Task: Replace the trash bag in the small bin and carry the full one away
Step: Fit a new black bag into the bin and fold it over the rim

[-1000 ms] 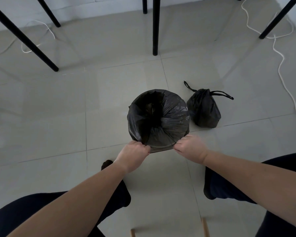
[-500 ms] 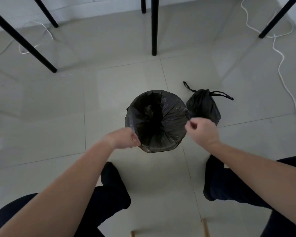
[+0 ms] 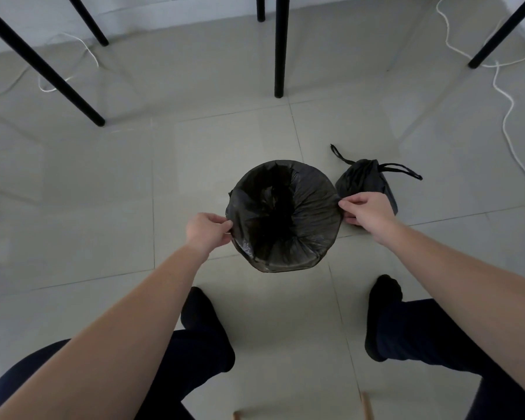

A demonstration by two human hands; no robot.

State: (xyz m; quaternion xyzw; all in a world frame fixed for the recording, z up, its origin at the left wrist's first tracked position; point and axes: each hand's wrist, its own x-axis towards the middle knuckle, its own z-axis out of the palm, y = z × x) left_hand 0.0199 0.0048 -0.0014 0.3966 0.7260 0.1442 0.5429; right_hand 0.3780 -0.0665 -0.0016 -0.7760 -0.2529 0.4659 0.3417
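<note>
Left hand [image 3: 208, 230] is closed in a pinch on the left edge of the bin liner [image 3: 282, 216], which is stretched open mid-floor, its right edge is pinched by the right hand [image 3: 367, 212], and the tied full bag [image 3: 364, 184] is set on the tile just beside it, behind that hand.

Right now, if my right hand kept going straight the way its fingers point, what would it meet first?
The liner bag, right away: your right hand points left at its stretched edge and seems to pinch it. The tied full bag lies beyond the hand, off that line.
</note>
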